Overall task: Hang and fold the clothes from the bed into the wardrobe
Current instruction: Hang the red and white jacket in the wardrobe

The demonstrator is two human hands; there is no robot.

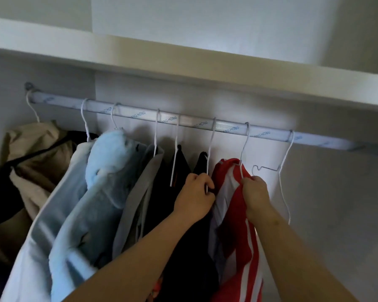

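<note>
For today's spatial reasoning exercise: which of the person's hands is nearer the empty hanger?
Right. The right hand pinches the red garment just left of the empty hanger; the left hand, farther left, grips the black garment.

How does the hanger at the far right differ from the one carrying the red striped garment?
The far-right hanger is bare and untouched; the red garment's hanger carries the red striped garment, which the right hand grips. Both are white wire, hooked on the rail.
</note>
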